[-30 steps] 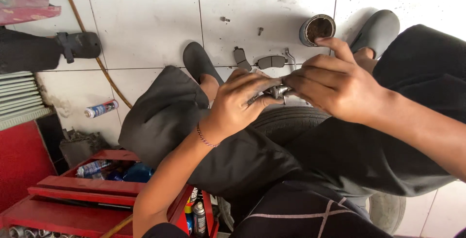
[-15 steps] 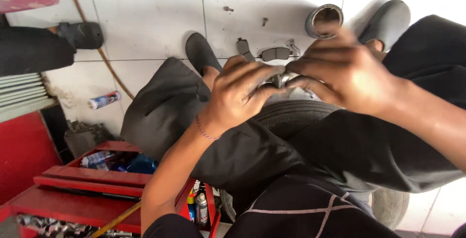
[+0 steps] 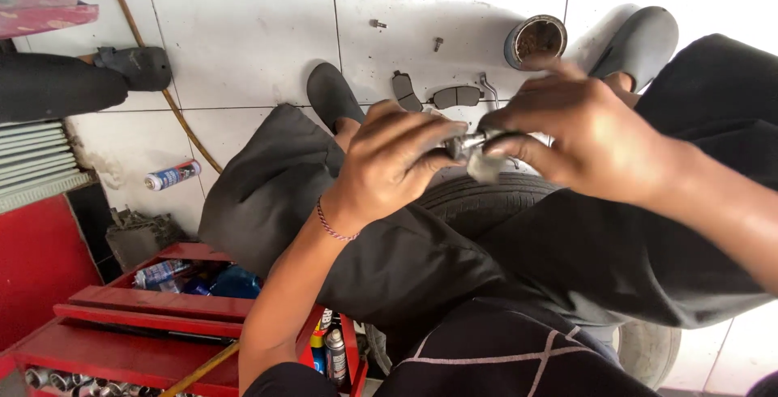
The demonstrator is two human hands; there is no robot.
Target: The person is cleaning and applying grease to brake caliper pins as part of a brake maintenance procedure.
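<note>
Here, both hands are meeting over a tyre [image 3: 486, 198] on a white tiled floor [image 3: 243, 32].

The right hand [image 3: 587, 134] and left hand [image 3: 397, 162] are each pinching one end of a small metal part [image 3: 468, 147], fingers clenched on it; it is lying between the two grips, above the tyre, with brake pads [image 3: 442, 93] on the floor beyond and a red toolbox [image 3: 121, 324] at the left.
</note>
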